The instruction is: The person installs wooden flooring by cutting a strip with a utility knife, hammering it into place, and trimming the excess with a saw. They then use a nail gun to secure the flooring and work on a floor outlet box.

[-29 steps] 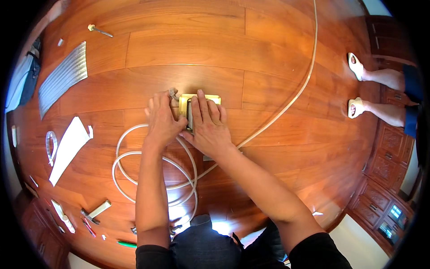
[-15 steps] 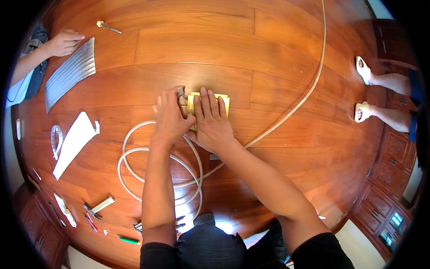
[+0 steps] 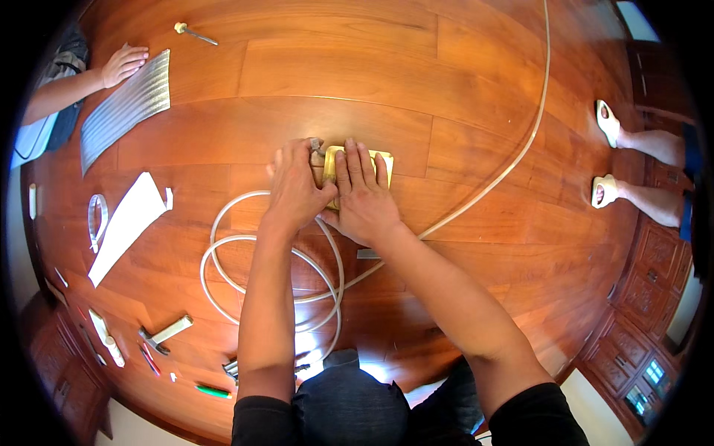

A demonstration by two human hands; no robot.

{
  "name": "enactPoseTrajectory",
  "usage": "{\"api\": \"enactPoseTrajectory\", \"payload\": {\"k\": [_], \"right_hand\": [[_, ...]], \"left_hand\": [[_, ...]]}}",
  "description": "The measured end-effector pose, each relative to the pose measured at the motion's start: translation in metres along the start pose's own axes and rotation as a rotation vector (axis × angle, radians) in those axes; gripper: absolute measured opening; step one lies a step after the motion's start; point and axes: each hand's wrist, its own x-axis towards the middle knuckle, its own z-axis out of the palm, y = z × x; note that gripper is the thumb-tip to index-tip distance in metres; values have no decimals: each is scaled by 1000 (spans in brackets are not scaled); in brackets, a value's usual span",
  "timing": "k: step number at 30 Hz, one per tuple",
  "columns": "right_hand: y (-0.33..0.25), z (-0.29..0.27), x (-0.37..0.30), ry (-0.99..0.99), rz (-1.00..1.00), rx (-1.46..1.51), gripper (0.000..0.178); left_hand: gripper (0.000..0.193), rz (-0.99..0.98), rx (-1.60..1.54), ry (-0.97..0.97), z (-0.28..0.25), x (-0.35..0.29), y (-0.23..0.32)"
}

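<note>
A shiny gold square plate [image 3: 383, 161] is at the wooden floor, in the middle of the view. My right hand [image 3: 364, 195] lies flat on it, with the fingers stretched forward and partly covering it. Along the plate's left side is my left hand [image 3: 297, 189], its fingers curled down and its thumb pointing at the right hand. What the left fingers close on is hidden. A small grey piece [image 3: 315, 144] shows just beyond the left fingertips. Loops of white tube [image 3: 217, 223] lie on the floor beneath and beside my left forearm.
A co-worker's hand [image 3: 125, 65] rests by a ribbed silver sheet [image 3: 130, 104] at the far left. White sheet [image 3: 125, 230], claw hammer [image 3: 165, 334] and green-handled tool [image 3: 214, 391] lie nearer. A screwdriver [image 3: 195, 33] is at the back. Another person's feet [image 3: 606, 189] stand right.
The whole view has shifted slightly, moving most things right and up in the picture. My hands keep their place at the gold plate. The co-worker's fingers have shifted a little by the silver sheet.
</note>
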Motion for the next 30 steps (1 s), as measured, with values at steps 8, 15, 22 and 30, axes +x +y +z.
{"api": "enactPoseTrajectory", "payload": {"k": [8,15,22,30], "right_hand": [[35,-27,-9,-19,-172,94,91],[55,-20,-20,25,-235,89,78],[46,-29,-20,25,-269,-50,79],[47,-13,-21,10,-233,-72,83]], "left_hand": [[61,22,-3,14,-2,0,-5],[20,28,-242,195,7,1,-17],[14,62,-99,273,13,6,-18],[19,2,-64,278,14,4,-12]]}}
